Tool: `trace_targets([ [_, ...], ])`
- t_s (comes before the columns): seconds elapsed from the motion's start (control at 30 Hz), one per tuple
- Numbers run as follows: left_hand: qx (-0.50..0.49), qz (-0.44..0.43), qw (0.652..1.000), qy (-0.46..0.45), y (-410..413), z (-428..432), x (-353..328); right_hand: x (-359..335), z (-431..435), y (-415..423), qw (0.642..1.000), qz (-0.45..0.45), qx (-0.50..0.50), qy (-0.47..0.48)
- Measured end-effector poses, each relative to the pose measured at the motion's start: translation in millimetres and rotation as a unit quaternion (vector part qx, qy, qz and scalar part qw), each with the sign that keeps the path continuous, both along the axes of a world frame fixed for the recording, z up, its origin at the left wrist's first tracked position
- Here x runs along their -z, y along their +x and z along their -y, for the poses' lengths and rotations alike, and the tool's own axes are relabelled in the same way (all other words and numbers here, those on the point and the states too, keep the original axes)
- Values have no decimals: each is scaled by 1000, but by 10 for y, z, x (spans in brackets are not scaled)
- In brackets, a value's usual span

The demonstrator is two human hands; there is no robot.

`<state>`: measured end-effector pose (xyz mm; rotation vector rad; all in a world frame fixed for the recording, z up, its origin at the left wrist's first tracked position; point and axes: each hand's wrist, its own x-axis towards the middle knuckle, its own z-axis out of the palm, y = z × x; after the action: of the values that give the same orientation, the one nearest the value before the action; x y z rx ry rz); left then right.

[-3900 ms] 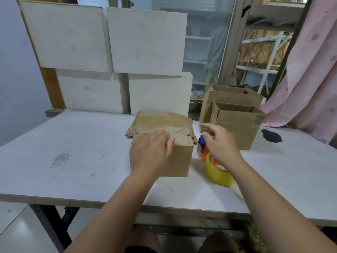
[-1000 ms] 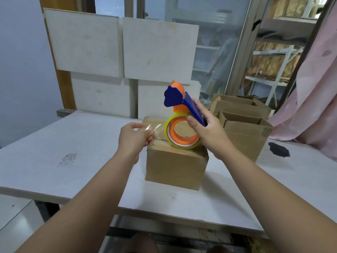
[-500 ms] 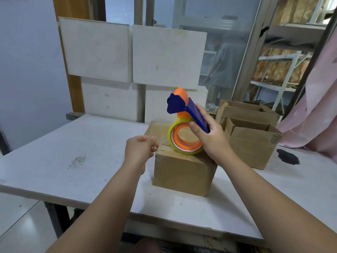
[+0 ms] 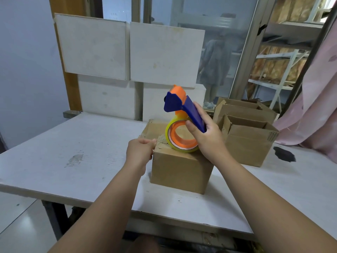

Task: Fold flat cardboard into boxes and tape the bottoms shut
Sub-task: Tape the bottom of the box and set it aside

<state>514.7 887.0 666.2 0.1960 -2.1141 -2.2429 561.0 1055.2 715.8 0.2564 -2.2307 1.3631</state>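
A folded brown cardboard box [image 4: 179, 170] stands on the white table [image 4: 73, 156], closed flaps facing up. My right hand [image 4: 206, 136] grips the blue handle of a tape dispenser [image 4: 182, 123] with an orange core and a yellowish tape roll, which rests on the box's top. My left hand [image 4: 139, 152] pinches the clear tape end against the box's upper left edge. A stack of flat cardboard [image 4: 155, 127] lies just behind the box, mostly hidden.
Two open-topped cardboard boxes [image 4: 249, 141] stand at the back right of the table. A dark stain [image 4: 283, 154] marks the table to their right. White panels [image 4: 127, 52] lean behind the table, a pink curtain [image 4: 317, 99] hangs at right.
My right hand lifted the tape dispenser off the table onto the box's top. My left hand drew the tape end out and brought it down to the box's left edge.
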Motion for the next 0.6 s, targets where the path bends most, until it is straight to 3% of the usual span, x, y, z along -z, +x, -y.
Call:
trace_targets([
  [0.17,17,45,998,29,36,-52,100,10,-8,-8,1000,-2,-2,-1],
  [0.27,-1,57,998,-41,91,-36,140,13,-9,-8,1000,-2,1,-2],
  [0.37,-93,-70,992,-54,272,-42,45,26,-9,-19,1000,-5,5,-2],
  [0.43,-52,-149,986,-55,372,-117,11,27,-6,-25,1000,-5,4,-2],
  [0.5,30,-157,979,-123,435,-212,41,32,-8,-29,1000,-4,-3,-9],
  [0.6,28,-178,961,-208,448,-256,111,43,-13,-24,1000,-3,-11,-22],
])
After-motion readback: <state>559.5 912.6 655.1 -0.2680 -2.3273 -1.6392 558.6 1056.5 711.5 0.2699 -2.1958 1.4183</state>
